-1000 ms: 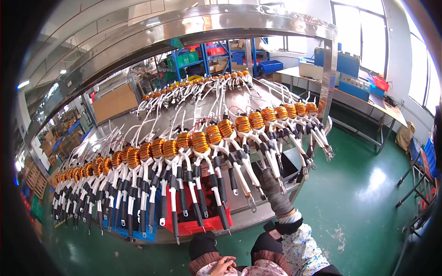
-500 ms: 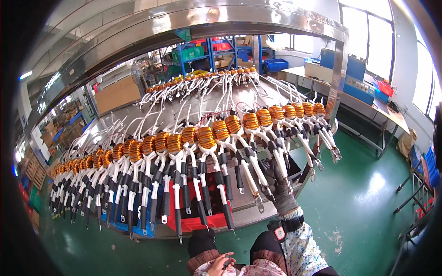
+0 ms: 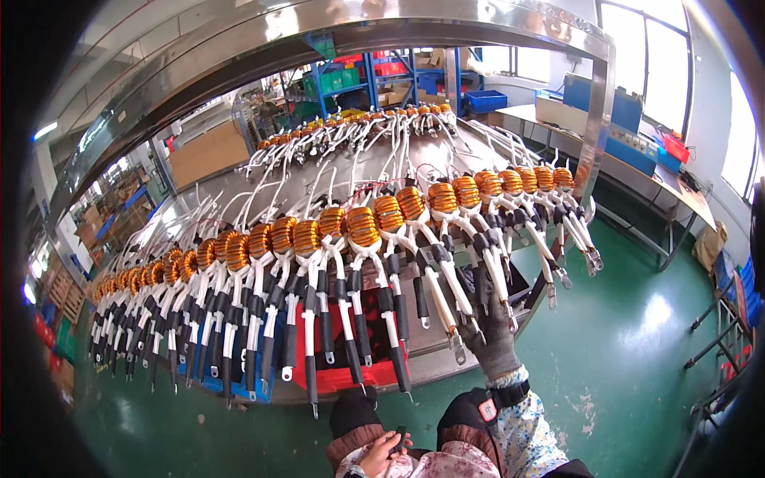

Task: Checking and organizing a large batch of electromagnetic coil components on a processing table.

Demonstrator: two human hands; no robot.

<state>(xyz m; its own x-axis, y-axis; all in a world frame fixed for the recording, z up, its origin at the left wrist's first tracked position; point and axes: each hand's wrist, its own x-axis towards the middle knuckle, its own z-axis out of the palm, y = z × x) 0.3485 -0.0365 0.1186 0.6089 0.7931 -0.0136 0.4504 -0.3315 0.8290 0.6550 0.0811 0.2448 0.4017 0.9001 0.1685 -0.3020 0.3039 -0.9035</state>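
Copper-coloured wire wraps the near row of toroidal coils [image 3: 364, 227], which I see along the front of the steel worktop [image 3: 430, 151], running from just below nine o'clock, through the centre of my view, to between two and three. White leads [image 3: 338, 263] drop from the coils over the front edge, most in black sleeving [image 3: 351, 358] and tipped with metal lugs [image 3: 458, 350].

My gloved right hand [image 3: 496, 342] is between four and five o'clock, reaching up among the hanging leads at the right part of the row. Leads and lugs cross in front of its fingers, so I can't tell whether it grips one or merely touches it. My bare left hand [image 3: 381, 457] is low at six o'clock, well apart from the coils, its fingers closed around a small black object [image 3: 400, 438].

Behind the hanging leads, I have a red bin [image 3: 335, 378] between six and seven o'clock and a blue bin [image 3: 260, 395] at seven. A far row of coils [image 3: 358, 118] lies at twelve, with a blue rack [image 3: 370, 80] beyond it. Green floor [image 3: 637, 334] spreads out at four.
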